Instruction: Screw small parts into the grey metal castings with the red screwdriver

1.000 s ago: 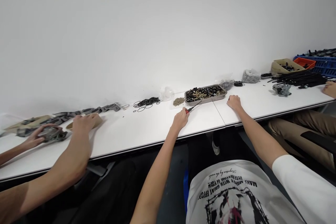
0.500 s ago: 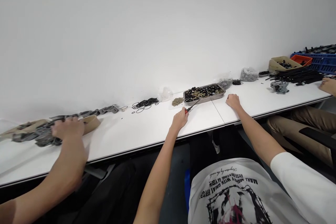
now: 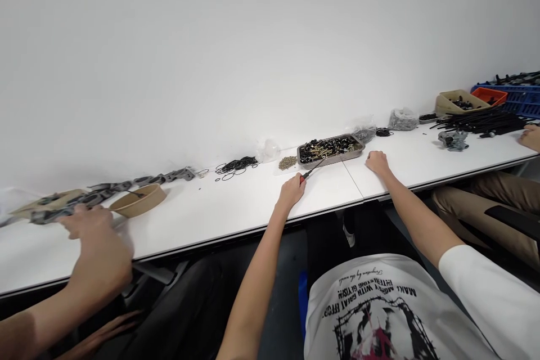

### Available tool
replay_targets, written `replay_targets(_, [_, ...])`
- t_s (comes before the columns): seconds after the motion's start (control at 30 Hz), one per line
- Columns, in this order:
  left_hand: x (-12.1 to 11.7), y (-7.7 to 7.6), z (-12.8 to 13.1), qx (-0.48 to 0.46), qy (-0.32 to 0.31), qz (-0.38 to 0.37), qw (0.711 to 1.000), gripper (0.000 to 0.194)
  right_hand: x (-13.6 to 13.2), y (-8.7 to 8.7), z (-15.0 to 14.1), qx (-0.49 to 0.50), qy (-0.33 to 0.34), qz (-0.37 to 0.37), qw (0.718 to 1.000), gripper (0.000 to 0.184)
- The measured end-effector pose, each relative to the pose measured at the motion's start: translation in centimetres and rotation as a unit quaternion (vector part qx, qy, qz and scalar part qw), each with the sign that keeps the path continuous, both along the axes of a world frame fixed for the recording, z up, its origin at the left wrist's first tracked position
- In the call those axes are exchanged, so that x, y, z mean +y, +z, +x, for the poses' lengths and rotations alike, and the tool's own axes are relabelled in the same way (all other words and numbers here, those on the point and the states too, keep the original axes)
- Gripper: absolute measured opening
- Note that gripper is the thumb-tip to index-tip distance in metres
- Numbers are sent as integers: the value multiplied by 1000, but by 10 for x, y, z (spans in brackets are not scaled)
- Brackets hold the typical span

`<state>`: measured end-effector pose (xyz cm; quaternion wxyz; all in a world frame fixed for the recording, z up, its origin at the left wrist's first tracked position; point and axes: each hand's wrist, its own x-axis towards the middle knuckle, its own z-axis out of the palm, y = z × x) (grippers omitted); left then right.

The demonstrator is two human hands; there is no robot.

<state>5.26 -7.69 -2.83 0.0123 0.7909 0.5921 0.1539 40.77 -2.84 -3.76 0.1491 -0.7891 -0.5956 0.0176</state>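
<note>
- In the head view, the wearer's left hand [image 3: 291,190] lies on the table [image 3: 236,202], between its front edge and the metal tray [image 3: 337,160], gripping a screwdriver [image 3: 307,174] by its red and black handle.
- The screwdriver is on the wall side of that hand, slanting away from the table's front edge; its shaft points at the tray's near rim. Whether the tip touches the rim cannot be told.
- The right hand [image 3: 377,163] rests on the table beyond the tray's right end, its fingers curled into a loose fist; nothing shows in it, though the palm is hidden.
- The tray, near the table's back edge, is filled with black and brass-coloured parts [image 3: 324,150]. Just left of it is a pile of small brass-coloured pieces [image 3: 288,162]; farther left lie black rings [image 3: 237,166].
- Toward the table's left end, a co-worker's hand [image 3: 88,220], blurred, is by a beige bin [image 3: 141,201]; another person's hand [image 3: 530,138] is at the right.
- The step in hand looks like a pause, tool at the ready. Any next move with it would call for lifting the shaft clear of the tray rim and uncurling the right hand.
</note>
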Motion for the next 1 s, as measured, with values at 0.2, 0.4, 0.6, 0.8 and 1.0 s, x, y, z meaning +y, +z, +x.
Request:
replay_targets(0.2, [0,1,0,3,-4,-3,1000,13,-1,0,0,0,4,5,1000,39])
replay_targets(0.4, [0,0,0,11,-4,-4,1000,13,0,0,2,2,5,5,1000,38])
replay_targets(0.6, [0,1,1,8,-3,-5,1000,13,0,2,1,-2,-1,-5,1000,38])
replay_targets(0.8, [-1,1,3,13,-4,-3,1000,15,4,0,8,-8,4,-5,1000,38])
replay_targets(1.0, [0,1,4,17,1,-4,1000,17,10,-4,14,-12,4,-5,1000,33])
